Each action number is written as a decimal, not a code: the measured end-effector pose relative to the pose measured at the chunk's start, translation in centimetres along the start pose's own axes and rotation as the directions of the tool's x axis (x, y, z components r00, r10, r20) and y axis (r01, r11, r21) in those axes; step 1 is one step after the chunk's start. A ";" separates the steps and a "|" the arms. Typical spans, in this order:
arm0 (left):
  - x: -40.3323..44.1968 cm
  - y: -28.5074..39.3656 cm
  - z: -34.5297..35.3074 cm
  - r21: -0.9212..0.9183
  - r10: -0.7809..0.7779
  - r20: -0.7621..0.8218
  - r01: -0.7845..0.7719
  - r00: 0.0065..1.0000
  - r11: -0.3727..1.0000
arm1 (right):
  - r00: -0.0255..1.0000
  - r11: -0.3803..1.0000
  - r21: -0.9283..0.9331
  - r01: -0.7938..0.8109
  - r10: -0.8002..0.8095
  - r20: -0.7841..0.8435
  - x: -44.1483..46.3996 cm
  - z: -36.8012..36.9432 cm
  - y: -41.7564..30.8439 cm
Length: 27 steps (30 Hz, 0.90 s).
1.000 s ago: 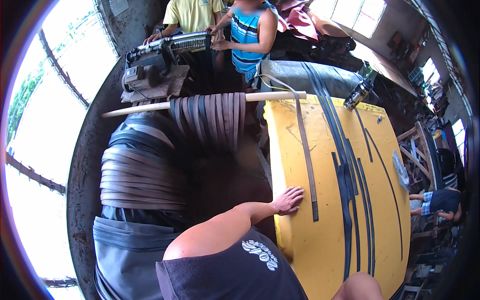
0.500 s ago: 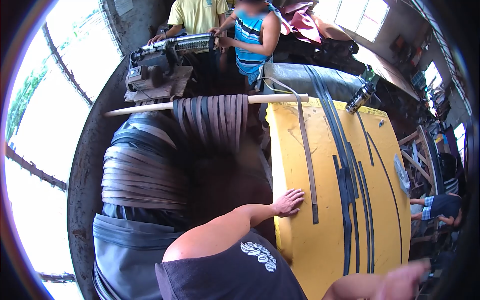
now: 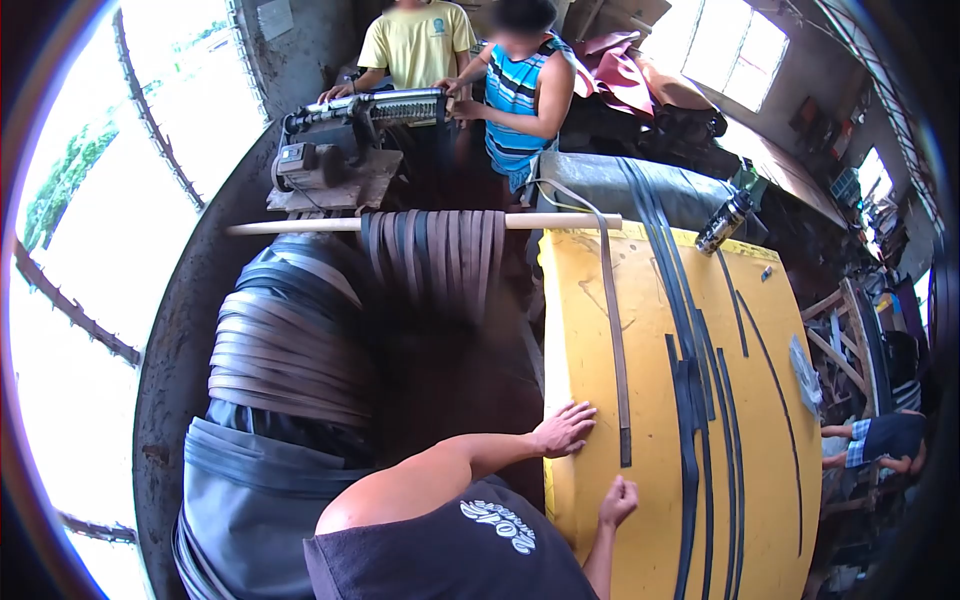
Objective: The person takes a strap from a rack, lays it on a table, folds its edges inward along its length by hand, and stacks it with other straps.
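Note:
My left hand lies flat with fingers spread on the near left edge of the yellow-topped table. Just beyond its fingertips runs a long brown strip with a dark end piece. My right hand is closed, its fingers curled together slightly below that dark end and apart from it. Whatever it may hold is hidden. Several black strips lie lengthwise on the tabletop to the right of both hands.
A wooden pole carrying hanging brown and black strips reaches the table's far edge. Strip-wrapped rolls stand at left. A dark bottle-like object is on the table. Two people work at a machine; another person is at right.
My right hand has come leftward from the lower right, where it was blurred, to near the brown strip's end. My left hand stays on the table. The camera view has shifted slightly.

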<state>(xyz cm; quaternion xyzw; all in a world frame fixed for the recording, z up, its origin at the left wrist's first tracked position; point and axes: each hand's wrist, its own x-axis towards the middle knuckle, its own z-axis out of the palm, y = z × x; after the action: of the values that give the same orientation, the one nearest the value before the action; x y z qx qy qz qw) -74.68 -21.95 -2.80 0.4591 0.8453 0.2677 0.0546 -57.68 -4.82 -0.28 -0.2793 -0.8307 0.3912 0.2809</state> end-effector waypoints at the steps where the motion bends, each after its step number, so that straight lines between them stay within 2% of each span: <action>1: -0.2 0.1 -0.1 0.006 -0.007 0.002 0.007 1.000 1.000 | 0.997 0.997 -0.057 -0.045 0.041 -0.068 -0.3 -1.0 1.7; 4: -0.1 0.9 -0.3 0.003 -0.074 0.055 0.074 0.996 0.997 | 0.943 0.987 -0.116 -0.107 0.064 -0.327 -0.2 -4.2 7.0; 5: -0.2 0.9 -0.4 0.006 -0.076 0.058 0.076 0.995 0.997 | 0.943 0.988 -0.113 -0.109 0.067 -0.326 -0.5 -5.1 8.9; 7: -0.1 1.1 -0.4 0.021 -0.099 0.077 0.098 0.992 0.995 | 0.891 0.980 -0.154 -0.124 0.042 -0.453 -1.1 -6.1 11.9; 8: 0.0 1.3 -0.4 0.024 -0.100 0.077 0.099 0.992 0.995 | 0.917 0.977 -0.137 -0.164 0.100 -0.385 -1.3 -6.4 11.9; 9: -0.1 1.4 -0.4 0.020 -0.116 0.084 0.115 0.990 0.993 | 0.918 0.977 -0.134 -0.164 0.102 -0.384 -1.1 -6.3 11.9; 11: -0.5 1.7 -0.4 0.020 -0.132 0.097 0.131 0.986 0.991 | 0.951 0.926 -0.370 -0.071 -0.049 -0.304 -1.1 -6.1 12.0; 15: -1.1 2.2 -0.4 -0.007 -0.186 0.096 0.188 0.978 0.982 | 0.936 0.940 -0.331 -0.086 -0.038 -0.350 -0.8 -5.9 11.5; 17: -1.2 2.5 -0.3 -0.018 -0.199 0.092 0.202 0.976 0.979 | 0.946 0.949 -0.285 -0.133 0.036 -0.324 -0.9 -6.0 11.2; 27: -1.5 2.6 -0.1 -0.032 -0.211 0.061 0.213 0.976 0.977 | 0.946 0.940 -0.320 -0.121 0.011 -0.325 -0.9 -5.9 11.4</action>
<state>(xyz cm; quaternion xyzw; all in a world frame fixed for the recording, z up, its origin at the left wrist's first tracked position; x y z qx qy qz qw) -71.86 -22.08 -1.65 0.3727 0.8823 0.2632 0.1155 -50.22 3.65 -6.50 -0.4105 -0.8188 0.2032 0.3460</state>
